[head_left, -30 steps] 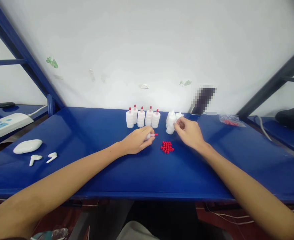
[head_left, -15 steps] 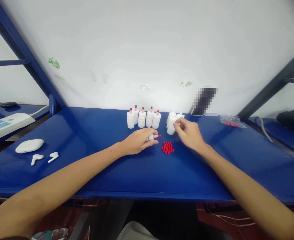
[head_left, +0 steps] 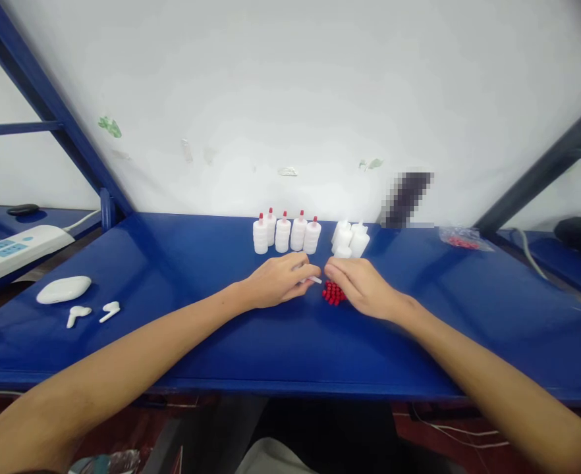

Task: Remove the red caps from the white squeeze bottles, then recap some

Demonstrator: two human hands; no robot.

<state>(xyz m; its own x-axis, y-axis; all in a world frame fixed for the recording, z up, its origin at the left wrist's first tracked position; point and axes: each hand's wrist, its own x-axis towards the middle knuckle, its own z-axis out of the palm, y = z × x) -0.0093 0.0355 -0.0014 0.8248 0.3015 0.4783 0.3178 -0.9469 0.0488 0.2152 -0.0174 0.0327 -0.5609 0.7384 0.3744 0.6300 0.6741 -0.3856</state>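
Note:
My left hand (head_left: 280, 282) lies on the blue table (head_left: 182, 342), closed round a small white bottle (head_left: 313, 280) held on its side; only its pale tip shows, pointing right. My right hand (head_left: 362, 288) rests just right of it, fingers curled down with the tips on a small pile of red caps (head_left: 332, 295); what they pinch is hidden. The two hands almost touch. Behind them stand a row of white bottles with red caps (head_left: 285, 234) and a cluster of uncapped white bottles (head_left: 350, 239).
A white earbud case (head_left: 64, 289) and two loose earbuds (head_left: 89, 313) lie at the left. A power strip (head_left: 14, 247) sits on the left side shelf. A clear bag of red caps (head_left: 462, 238) lies at the back right, beside blue frame struts (head_left: 532, 184).
My right hand left the uncapped bottles and came down and left onto the red caps. My left hand shifted slightly right; the tip that showed red now looks white.

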